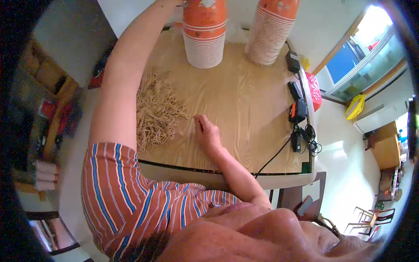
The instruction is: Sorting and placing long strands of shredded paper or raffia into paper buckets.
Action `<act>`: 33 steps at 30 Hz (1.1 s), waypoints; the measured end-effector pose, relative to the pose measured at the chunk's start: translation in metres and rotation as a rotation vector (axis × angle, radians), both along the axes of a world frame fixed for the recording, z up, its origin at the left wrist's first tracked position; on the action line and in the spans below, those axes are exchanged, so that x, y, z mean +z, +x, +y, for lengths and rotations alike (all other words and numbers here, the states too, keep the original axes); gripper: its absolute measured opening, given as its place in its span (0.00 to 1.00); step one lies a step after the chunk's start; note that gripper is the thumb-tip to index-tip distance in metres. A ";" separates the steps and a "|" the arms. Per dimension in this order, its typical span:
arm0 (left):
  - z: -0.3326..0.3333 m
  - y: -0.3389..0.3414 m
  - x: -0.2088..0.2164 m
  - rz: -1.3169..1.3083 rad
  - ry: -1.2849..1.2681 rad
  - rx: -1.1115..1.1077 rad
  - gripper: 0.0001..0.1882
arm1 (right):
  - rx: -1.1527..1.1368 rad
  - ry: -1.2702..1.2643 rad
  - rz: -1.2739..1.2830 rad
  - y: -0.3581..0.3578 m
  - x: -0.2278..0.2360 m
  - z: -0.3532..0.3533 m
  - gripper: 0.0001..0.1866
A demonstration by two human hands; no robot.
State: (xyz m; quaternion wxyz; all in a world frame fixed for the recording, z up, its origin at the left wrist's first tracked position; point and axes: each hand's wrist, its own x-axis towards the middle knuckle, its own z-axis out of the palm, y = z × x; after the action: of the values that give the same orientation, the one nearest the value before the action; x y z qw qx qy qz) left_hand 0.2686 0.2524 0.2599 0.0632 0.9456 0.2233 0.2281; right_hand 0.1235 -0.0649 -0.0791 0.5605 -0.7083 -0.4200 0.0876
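Observation:
My left arm reaches across the left side of the table to the far edge. Only the wrist end of my left hand (169,3) shows at the top rim, beside a tall stack of orange and white paper tubs (205,43); its fingers are out of sight. Close to the table's near edge, my right hand (207,134) is closed, fingers curled in; whatever may be inside is hidden. Just left of it lies a loose, tangled pile of thin tan strands (159,113), like string or rubber bands. A second nested stack of tubs (268,39) stands farther right, leaning slightly.
The table (235,100) has a wood-grain top. Along its right edge lie black power adapters (297,110) and a coiled cable (310,139). Beyond that edge is a red patterned stool (313,91). A wooden shelf (61,109) stands at the left, chairs (371,220) at far right.

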 end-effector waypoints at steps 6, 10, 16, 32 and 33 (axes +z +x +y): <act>-0.003 -0.016 0.026 -0.086 0.003 0.022 0.65 | 0.000 -0.008 -0.112 -0.006 -0.001 0.001 0.07; -0.014 -0.031 0.049 -0.079 0.042 0.039 0.64 | 0.016 -0.002 -0.013 -0.010 0.003 -0.004 0.07; -0.035 -0.036 0.053 -0.027 0.084 0.053 0.64 | 0.035 -0.054 0.033 -0.009 0.013 -0.002 0.08; -0.029 -0.129 0.190 -0.372 -0.275 -0.137 0.58 | 0.040 0.003 0.010 -0.017 0.005 -0.002 0.06; -0.016 -0.128 0.164 -0.757 0.053 -0.009 0.56 | 0.054 0.002 0.002 -0.016 0.007 -0.003 0.06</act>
State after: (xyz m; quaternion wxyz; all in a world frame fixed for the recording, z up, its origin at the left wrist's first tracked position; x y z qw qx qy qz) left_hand 0.1406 0.2359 0.4242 0.1179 0.7967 0.1739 0.5667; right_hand 0.1079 -0.0682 -0.0717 0.5590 -0.6962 -0.4385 0.1031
